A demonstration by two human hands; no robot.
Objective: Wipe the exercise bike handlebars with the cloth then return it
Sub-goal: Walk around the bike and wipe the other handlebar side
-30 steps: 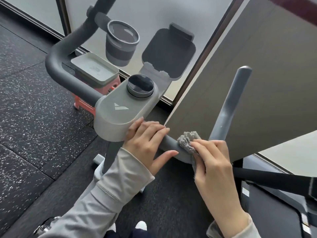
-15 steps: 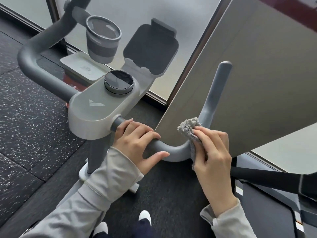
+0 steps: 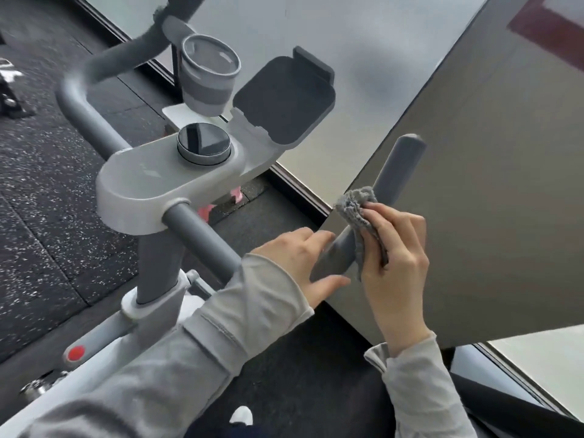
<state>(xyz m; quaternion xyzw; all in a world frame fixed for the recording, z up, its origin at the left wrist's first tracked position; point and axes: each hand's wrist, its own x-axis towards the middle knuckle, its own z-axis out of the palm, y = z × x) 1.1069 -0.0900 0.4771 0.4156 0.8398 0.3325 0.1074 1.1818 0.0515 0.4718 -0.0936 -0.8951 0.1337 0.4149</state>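
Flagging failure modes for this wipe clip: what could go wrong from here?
1. The cloth is bunched under the right hand, so it may miss the far side of the handlebar.
2. The left hand covers the bend, which may stay unwiped.
3. The left handlebar could be forgotten.

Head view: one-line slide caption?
Right hand presses a grey cloth against the right handlebar bend while the left hand steadies the bar.

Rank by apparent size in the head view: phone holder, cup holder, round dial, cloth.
1. phone holder
2. cup holder
3. round dial and cloth: look alike; the cloth is bunched and partly hidden by the right hand.
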